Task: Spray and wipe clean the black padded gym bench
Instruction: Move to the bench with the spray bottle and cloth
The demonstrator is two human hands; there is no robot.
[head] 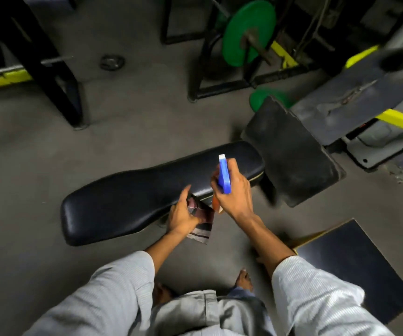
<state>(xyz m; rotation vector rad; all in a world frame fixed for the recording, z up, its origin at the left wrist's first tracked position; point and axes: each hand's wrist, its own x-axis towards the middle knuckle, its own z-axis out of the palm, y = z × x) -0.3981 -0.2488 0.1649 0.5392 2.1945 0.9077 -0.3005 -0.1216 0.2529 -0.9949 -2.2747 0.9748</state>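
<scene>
Your right hand (235,192) has its grip closed around the blue-headed spray bottle (224,177), nozzle aimed over the black padded bench (127,197) lying across the floor before you. Your left hand (182,214) clutches a striped cloth (203,225) at the bench's near edge.

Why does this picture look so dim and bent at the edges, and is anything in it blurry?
Head view: the gym is dimly lit, with soft glare on the black padded bench and on a dark floor panel at lower right; the wide lens bows the edges; the upper right corner is smeared with blur, while the spray bottle in the right hand and the cloth in the left hand look fairly sharp.
</scene>
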